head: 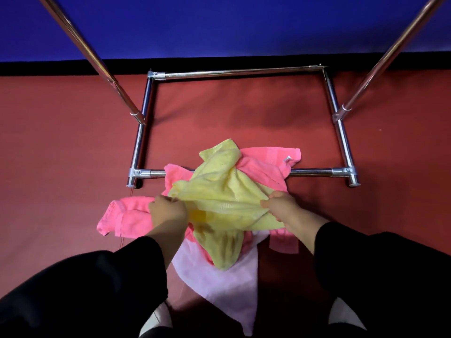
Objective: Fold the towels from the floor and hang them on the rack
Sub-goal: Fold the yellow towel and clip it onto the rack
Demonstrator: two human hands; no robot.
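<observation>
On a red floor [73, 142] before a blue wall, a yellow towel [219, 189] is gripped by the left hand [167, 211] and right hand [280, 206], above pink towels [263, 162] draped across the chrome rack [341, 132] base.

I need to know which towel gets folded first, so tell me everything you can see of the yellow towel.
The yellow towel is pale yellow, of soft woven-looking cloth, crumpled and unfolded. It lies on top of the heap, over the bright pink towel and the pale pink towel, and crosses the rack's front base bar. The left hand and right hand each pinch its near edge, which stretches between them; a loose end hangs down towards the person.
</observation>
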